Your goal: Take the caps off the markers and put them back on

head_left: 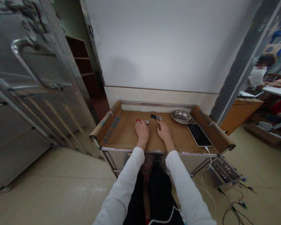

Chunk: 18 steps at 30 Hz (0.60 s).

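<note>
The left hand [142,130] lies palm down over some small red-and-silver pieces [138,120], near the middle of the table [157,104]. Its bent fingers cover most of them: a bit of red shows at the left of the fingertips and a silvery end at the right, so their number is hidden. I cannot tell whether this grip has closed on anything or merely rests there, since the back of the hand blocks the view of the thumb and palm.

The right hand [164,131] reaches in beside it, fingertips at the near edge of some small black pieces [155,117] with pale ends. These look like short cylinders lying side by side, though they are too small and blurred for me to be sure. How wide this grip stands, and whether it touches them, I cannot make out.

Brown cardboard [127,132] lines the table, with blue writing at the left too blurred to read. Toward the right are a shiny metal bowl [182,117] and, just in front of it, a dark-screened phone [199,135]. Its white cable [210,161] drops over the front edge. At the far right, a seated person [257,76] is partly hidden by the door frame [242,59].
</note>
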Each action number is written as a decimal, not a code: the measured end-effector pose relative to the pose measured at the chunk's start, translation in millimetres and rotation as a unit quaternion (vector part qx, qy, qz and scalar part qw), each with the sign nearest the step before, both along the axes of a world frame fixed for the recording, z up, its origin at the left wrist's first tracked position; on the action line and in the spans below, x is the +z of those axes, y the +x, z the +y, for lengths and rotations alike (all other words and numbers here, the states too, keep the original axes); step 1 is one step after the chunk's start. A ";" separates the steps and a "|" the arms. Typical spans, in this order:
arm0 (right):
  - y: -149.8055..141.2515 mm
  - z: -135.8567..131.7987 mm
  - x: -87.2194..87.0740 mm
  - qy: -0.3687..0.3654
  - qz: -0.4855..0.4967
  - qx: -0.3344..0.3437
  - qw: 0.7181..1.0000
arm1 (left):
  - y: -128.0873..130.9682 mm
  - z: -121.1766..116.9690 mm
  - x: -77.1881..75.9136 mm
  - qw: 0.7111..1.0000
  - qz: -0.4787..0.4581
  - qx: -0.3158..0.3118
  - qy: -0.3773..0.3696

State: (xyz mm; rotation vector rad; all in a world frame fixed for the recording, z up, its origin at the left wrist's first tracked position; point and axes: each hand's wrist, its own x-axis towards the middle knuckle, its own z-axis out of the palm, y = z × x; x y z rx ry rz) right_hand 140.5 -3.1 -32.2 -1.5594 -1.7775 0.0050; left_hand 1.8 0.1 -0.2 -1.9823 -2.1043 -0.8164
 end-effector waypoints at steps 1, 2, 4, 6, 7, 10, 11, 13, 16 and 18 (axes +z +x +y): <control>0.5 0.7 -1.2 0.002 -0.003 -0.005 1.000 | 0.6 -0.2 0.0 1.000 0.001 -0.006 -0.001; 0.9 1.3 -2.1 0.003 -0.006 -0.008 1.000 | 1.2 -0.4 -0.1 1.000 0.003 -0.015 -0.001; 1.5 2.5 -3.6 0.004 -0.012 -0.011 1.000 | 2.6 -0.7 -0.4 0.999 0.008 -0.032 -0.002; 1.8 3.6 -4.6 0.002 -0.015 -0.013 1.000 | 3.8 -1.1 -0.8 0.999 0.014 -0.043 -0.003; 1.9 4.1 -5.0 0.000 -0.017 -0.015 1.000 | 4.4 -1.5 -1.0 0.999 0.016 -0.045 -0.003; 2.0 5.0 -5.9 -0.005 -0.019 -0.022 1.000 | 5.3 -3.1 -1.7 0.999 0.017 -0.040 -0.003; 2.1 5.3 -6.2 -0.005 -0.019 -0.023 1.000 | 5.4 -3.6 -1.8 0.999 0.017 -0.034 -0.002; 2.4 5.9 -6.6 -0.003 -0.020 -0.026 0.999 | 5.4 -4.4 -2.1 1.000 0.018 -0.025 0.001; 3.0 6.7 -6.9 -0.006 -0.023 -0.033 0.999 | 5.3 -4.8 -2.1 1.000 0.020 -0.023 0.004; 2.9 6.8 -6.9 -0.009 -0.032 -0.039 0.999 | 5.3 -4.7 -2.1 1.000 0.020 -0.024 0.005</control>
